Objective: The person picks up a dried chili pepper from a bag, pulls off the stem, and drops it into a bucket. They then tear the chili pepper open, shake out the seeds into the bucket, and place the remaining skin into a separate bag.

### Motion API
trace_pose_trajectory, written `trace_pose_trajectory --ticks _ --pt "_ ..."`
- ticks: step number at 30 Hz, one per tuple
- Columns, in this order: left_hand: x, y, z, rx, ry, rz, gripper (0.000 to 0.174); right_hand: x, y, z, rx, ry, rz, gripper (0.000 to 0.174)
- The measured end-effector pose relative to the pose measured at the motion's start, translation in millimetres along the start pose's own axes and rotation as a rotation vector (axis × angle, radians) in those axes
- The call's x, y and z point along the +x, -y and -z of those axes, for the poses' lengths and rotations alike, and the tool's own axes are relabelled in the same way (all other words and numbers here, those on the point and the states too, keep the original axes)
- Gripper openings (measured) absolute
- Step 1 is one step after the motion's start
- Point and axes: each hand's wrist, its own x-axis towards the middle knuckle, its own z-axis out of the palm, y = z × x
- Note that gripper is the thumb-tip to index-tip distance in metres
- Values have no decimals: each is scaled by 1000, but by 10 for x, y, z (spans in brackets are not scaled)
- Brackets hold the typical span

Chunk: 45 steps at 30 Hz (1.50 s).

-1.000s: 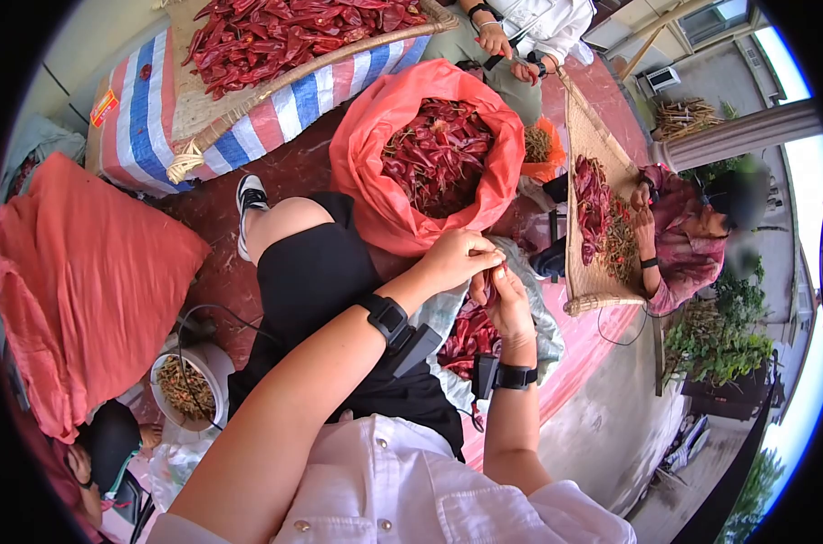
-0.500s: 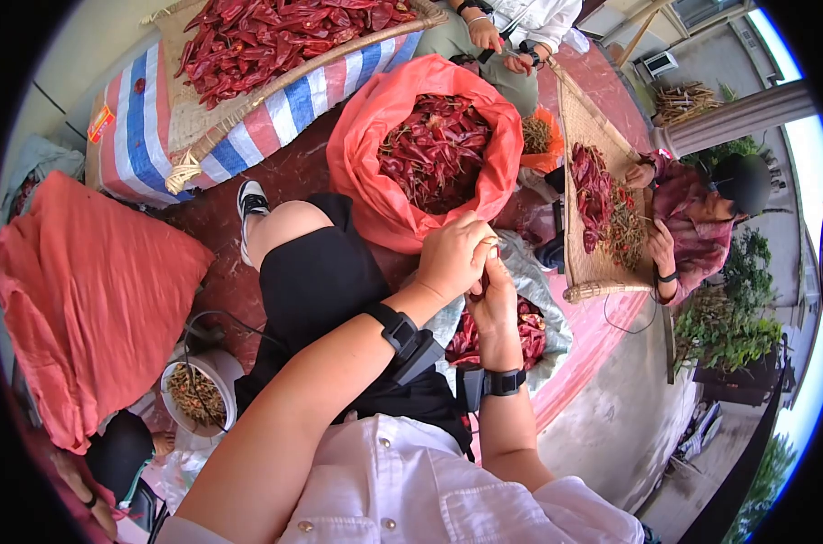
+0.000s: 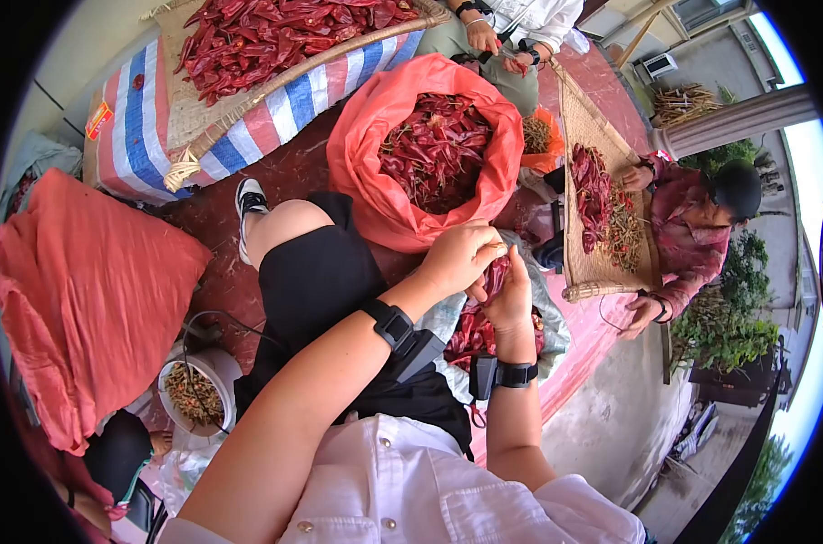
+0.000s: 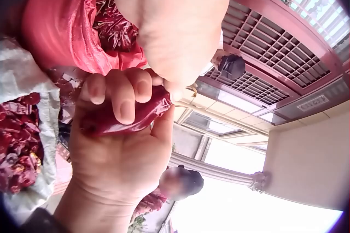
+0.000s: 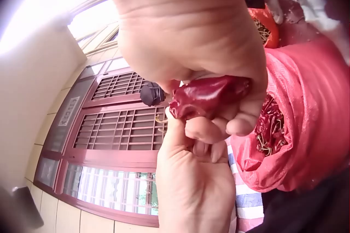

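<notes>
My right hand (image 3: 511, 297) holds a dark red dried chili (image 3: 496, 277) across its palm, with curled fingers over it in the left wrist view. At the chili's stem end, my left hand (image 3: 459, 257) pinches with thumb and fingertips. Seen from the right wrist, the glossy chili (image 5: 208, 95) lies under the large right hand (image 5: 188, 31), and the left hand (image 5: 194, 189) meets its tip from below. A thin pale stem (image 4: 192, 92) sticks out by the left fingertips. Below both hands stands an open sack of red chilies (image 3: 470, 335).
Just beyond my hands is a big red bag (image 3: 361, 186) full of chilies. A woven tray (image 3: 579, 288) with chilies and stems lies right, a person beside it. Chilies cover a mat (image 3: 180, 104) at upper left; a white bucket (image 3: 230, 367) of stems stands lower left. Another person sits at the top.
My hands have parted slightly from their closer grip, and the chili shows more between them. The person at right has moved one hand from the tray to below its edge.
</notes>
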Motion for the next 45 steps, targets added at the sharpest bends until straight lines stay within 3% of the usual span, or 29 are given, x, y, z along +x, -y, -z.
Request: trace_pose_trajectory --ticks 2,3,5,9,13,15,19,23,25,28,38,40,41,45 --pt "60 168 -40 206 -156 -427 16 10 10 49 79 154 -36 43" --pt "37 103 -36 207 -156 -426 16 18 -6 50 81 154 -37 43" --pt "-26 -111 -19 -110 -79 72 16 41 -63 22 105 113 51 39" --pt "0 -58 -43 -77 -175 122 16 82 -177 -57 136 0 140 33" --pt "-14 53 -34 -80 -278 32 16 171 -274 -107 108 -7 244 26" --pt "-17 56 -24 -312 -276 148 14 191 -292 -165 -39 -40 355 21" --pt "7 165 -4 -388 -323 136 13 251 -337 -252 -292 -119 486 14" --pt "-16 148 116 -717 -231 289 13 295 -313 -266 -492 -39 551 15" --pt "6 124 192 -876 -180 339 14 293 -245 -292 -543 -41 556 16" --pt "72 155 265 -1024 55 386 14 251 -105 -261 -608 32 521 14" --pt "73 261 239 -1131 113 578 14 182 44 -96 -635 103 291 16" --pt "91 190 201 -47 -125 222 13 201 44 -115 -680 28 228 16" --pt "81 159 178 353 -260 -63 10 212 27 -127 -726 -45 157 17" --pt "75 -68 187 539 -366 -153 7 241 -66 -151 -771 -183 229 17"
